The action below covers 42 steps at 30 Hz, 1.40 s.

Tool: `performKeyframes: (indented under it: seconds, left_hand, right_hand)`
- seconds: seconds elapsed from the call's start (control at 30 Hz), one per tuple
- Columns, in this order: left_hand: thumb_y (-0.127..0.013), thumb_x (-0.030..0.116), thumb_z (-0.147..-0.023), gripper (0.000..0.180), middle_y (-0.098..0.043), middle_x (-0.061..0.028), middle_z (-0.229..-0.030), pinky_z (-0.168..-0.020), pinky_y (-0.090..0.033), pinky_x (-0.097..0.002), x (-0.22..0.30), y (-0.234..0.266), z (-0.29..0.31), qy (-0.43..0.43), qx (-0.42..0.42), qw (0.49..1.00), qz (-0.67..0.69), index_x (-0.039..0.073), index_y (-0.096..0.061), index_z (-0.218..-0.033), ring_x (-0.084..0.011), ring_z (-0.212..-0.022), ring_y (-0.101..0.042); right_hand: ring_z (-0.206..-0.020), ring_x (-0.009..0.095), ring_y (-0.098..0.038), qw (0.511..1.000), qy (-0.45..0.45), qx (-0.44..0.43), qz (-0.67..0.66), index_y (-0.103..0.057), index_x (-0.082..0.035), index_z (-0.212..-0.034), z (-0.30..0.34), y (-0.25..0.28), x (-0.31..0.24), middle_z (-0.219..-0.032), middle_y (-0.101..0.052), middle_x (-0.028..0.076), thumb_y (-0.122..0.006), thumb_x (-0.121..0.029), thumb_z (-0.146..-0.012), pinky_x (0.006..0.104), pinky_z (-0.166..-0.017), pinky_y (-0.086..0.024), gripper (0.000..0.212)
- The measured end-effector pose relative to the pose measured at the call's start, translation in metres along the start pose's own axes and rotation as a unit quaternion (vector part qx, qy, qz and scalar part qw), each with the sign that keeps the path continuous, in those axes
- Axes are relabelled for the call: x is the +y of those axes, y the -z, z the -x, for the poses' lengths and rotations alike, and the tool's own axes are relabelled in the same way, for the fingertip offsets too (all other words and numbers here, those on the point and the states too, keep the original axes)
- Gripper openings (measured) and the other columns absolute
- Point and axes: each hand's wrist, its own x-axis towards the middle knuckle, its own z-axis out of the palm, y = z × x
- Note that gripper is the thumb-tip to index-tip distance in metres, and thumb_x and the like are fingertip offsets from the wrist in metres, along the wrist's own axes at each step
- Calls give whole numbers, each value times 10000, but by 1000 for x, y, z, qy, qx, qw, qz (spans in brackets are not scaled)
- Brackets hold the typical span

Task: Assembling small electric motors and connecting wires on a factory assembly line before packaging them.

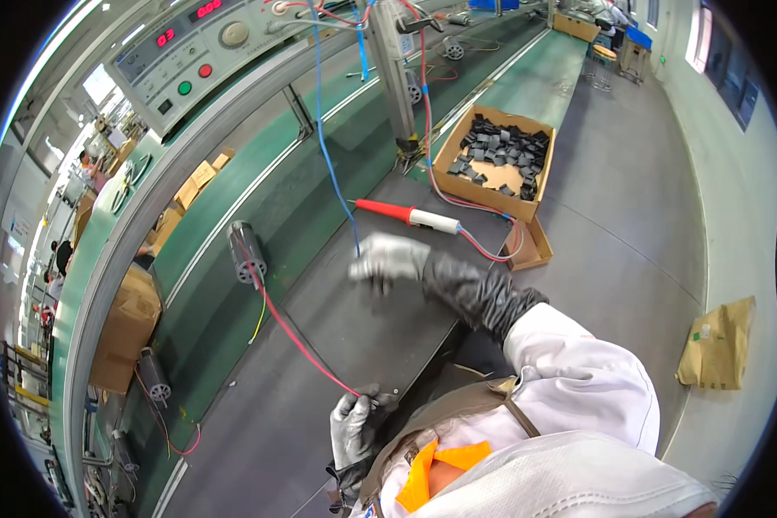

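Note:
My left hand [351, 429], in a grey-white glove, is closed on the end of a red wire [295, 338] low in the picture. That wire runs up to a dark cylindrical motor [245, 249] on the green belt, which also has a yellow-green wire [260, 318] hanging from it. Over the dark work surface [354, 315], my gloved right hand [390, 261] has its fingers closed at the lower end of a blue wire [326, 151] that hangs from above. Just beyond the right hand lies a red and white test probe [406, 215] with its cable trailing right.
A tester [190, 65] with red displays and buttons stands at the upper left, above a metal frame rail [173, 164]. At the right is a cardboard box [445, 173] of small black parts. More motors [154, 375] sit along the green conveyor [200, 341].

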Motion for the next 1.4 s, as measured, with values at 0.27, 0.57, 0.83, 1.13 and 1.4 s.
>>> performKeyframes:
  seconds: [0.27,0.57,0.83,1.13,1.4]
  left_hand:
    - [-702,301,-968,398,-698,-176,-968,-882,-550,-498,23,-8,-56,-203,7,976,81,-47,-617,-1142,-321,-923,-690]
    - [-592,267,-1037,403,-617,-84,-1029,-908,-534,-429,55,-23,-79,-221,47,974,-29,-60,-584,-1274,-222,-951,-630]
    - [-631,275,-1023,450,-698,-115,-1044,-878,-532,-346,80,-44,-79,-229,16,973,5,-96,-594,-1275,-194,-954,-680]
    - [-618,261,-1030,425,-713,-139,-1046,-791,-516,-315,84,-27,-70,-202,12,978,45,-91,-601,-1269,-177,-894,-673]
    - [-658,228,-1006,373,-720,-144,-979,-788,-565,-333,88,-31,-69,-198,19,978,61,-93,-638,-1195,-199,-884,-694]
  right_hand:
    - [-658,76,-524,992,-59,-95,63,-721,-49,-1070,63,-65,12,-780,-630,-24,-677,-399,-982,271,-576,-455,364]
    - [-788,52,-646,970,107,-4,-218,-394,-143,-1563,75,-81,-40,-896,-707,-10,-649,-401,-997,218,-668,-509,672]
    - [-756,74,-645,977,117,48,-171,-363,-56,-1562,63,-105,-72,-843,-722,50,-611,-339,-1020,216,-671,-490,659]
    - [-762,84,-634,984,97,32,-149,-388,-46,-1548,54,-124,-74,-856,-719,69,-599,-327,-1015,234,-705,-507,638]
    - [-793,80,-630,982,92,43,-157,-396,-29,-1541,53,-127,-71,-910,-721,69,-618,-252,-1000,242,-735,-520,626]
